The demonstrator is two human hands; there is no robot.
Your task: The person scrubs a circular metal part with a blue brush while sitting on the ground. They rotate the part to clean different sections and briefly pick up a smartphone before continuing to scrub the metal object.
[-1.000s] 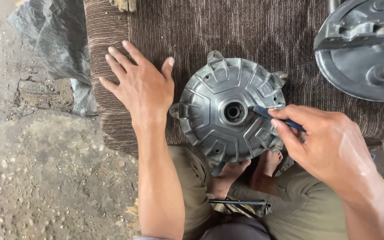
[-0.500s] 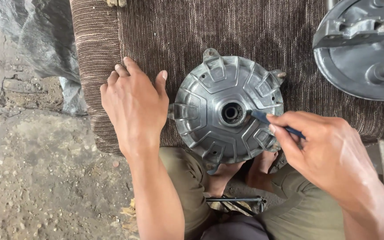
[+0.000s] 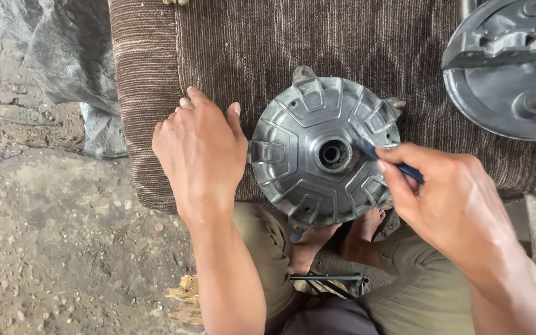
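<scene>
A round grey metal hub (image 3: pixel 317 155) with ribs and a centre hole lies on a brown striped cloth (image 3: pixel 231 49). My left hand (image 3: pixel 200 152) rests palm down on the cloth just left of the hub, fingers close together, thumb near the hub's rim. My right hand (image 3: pixel 448 198) pinches a thin blue-handled tool (image 3: pixel 404 167), whose tip points at the hub's right side near the centre hole.
A second grey metal plate (image 3: pixel 510 74) lies at the top right on the cloth. A grey plastic sheet (image 3: pixel 51 56) lies on the gravelly ground at left. My bare feet (image 3: pixel 342 236) and knees are below the hub. A metal bar (image 3: pixel 327 278) lies by them.
My left hand has drawn its spread fingers together and settled lower on the cloth beside the hub. My right hand stays at the hub with the tool.
</scene>
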